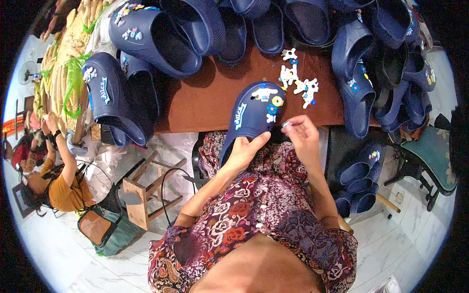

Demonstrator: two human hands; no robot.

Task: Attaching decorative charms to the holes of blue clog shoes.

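Note:
My left hand (245,150) grips the heel end of a navy clog (254,115) that rests against the front edge of the brown table (210,97). The clog's toe carries several small charms: a white figure, a yellow ring, a blue flower and a lettered strip. My right hand (302,135) hovers just right of the clog and pinches a small pale charm (287,124) between fingertips. A loose cluster of white and blue charms (297,83) lies on the table just beyond the clog.
Navy clogs are piled at the table's back (195,29), left (112,97) and right (386,73); more lie on the floor at right (361,180). A wooden stool (146,190) stands at lower left, where another person (53,171) sits. A green chair (435,156) is at right.

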